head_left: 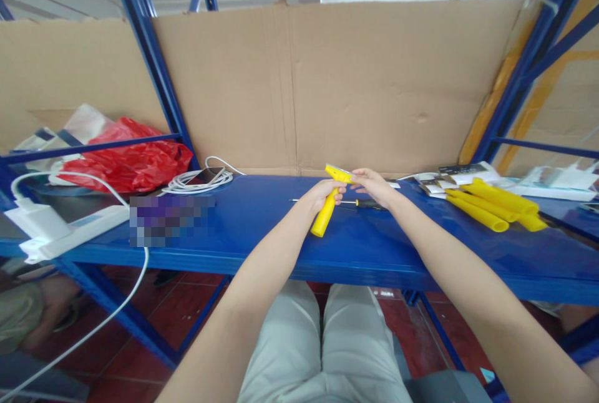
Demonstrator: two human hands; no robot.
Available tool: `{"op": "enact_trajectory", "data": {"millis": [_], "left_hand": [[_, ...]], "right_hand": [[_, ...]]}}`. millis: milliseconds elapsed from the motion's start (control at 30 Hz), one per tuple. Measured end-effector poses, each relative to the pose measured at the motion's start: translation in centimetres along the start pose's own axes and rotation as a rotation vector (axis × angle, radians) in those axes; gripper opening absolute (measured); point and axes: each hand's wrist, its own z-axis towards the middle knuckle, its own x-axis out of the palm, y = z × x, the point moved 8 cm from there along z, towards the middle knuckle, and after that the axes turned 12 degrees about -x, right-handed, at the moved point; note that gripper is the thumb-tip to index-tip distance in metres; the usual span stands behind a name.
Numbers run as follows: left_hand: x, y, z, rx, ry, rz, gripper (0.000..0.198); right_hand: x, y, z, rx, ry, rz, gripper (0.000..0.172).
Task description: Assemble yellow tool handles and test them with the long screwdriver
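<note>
My left hand [324,193] is wrapped round a yellow plastic handle-shaped part [324,218], held tilted above the blue shelf [262,228]. My right hand [370,183] pinches the upper end of that same yellow part [337,173] with its fingertips. A screwdriver [360,203] with a black and yellow handle lies flat on the shelf just behind and under my hands, untouched.
Several more yellow parts [491,206] lie at the right, beside small printed boxes [456,175]. A coiled white cable and a phone [203,178] sit at the back left, near a red plastic bag [128,156]. A white power strip [65,231] is at far left. Cardboard lines the back.
</note>
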Motion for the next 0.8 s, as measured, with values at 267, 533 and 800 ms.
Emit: {"op": "enact_trajectory", "data": {"millis": [267,533,800], "left_hand": [[0.27,0.2,0.14,-0.016,0.044,-0.074,0.019],[0.54,0.06,0.03,-0.018,0.058,-0.088,0.019],[0.13,0.08,0.12,-0.028,0.034,-0.113,0.021]], "right_hand": [[-0.06,-0.56,0.49,0.009,-0.077,0.219,0.025],[0.03,-0.23,0.45,0.001,-0.068,0.208,0.025],[-0.45,0.18,0.39,-0.072,-0.065,-0.064,0.029]]}}
